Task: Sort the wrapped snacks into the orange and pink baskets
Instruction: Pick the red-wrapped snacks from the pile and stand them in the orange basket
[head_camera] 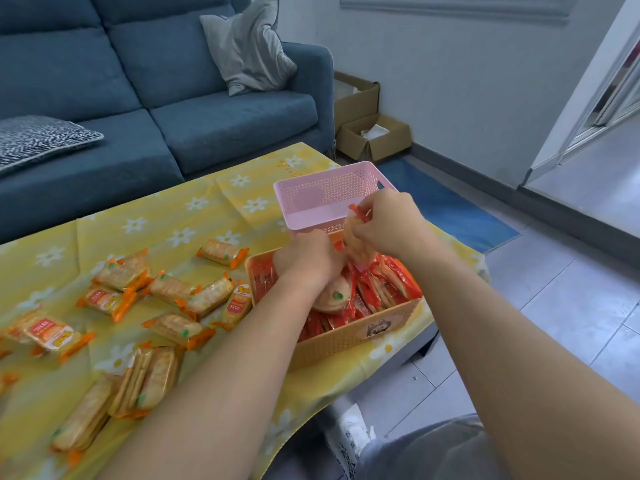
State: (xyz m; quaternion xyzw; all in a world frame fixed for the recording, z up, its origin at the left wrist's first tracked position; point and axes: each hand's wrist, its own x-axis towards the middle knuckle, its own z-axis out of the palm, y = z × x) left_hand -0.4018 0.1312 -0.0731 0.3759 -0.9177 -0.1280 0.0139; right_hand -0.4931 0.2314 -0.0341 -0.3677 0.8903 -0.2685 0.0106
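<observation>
Above the orange basket [349, 336], both hands pinch a red-wrapped round snack [356, 244].

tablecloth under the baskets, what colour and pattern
Yellow tablecloth with white daisy flowers, seen best in the head view.

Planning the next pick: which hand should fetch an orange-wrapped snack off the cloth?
Left hand, probably: the orange-wrapped snacks lie on its side, and the right hand already pinches a red-wrapped snack.

A blue sofa [156, 98] with a grey cushion [249, 46] stands far left. Cardboard boxes [370, 133] sit against the pale wall [467, 81], on grey floor tiles [571, 289].
</observation>
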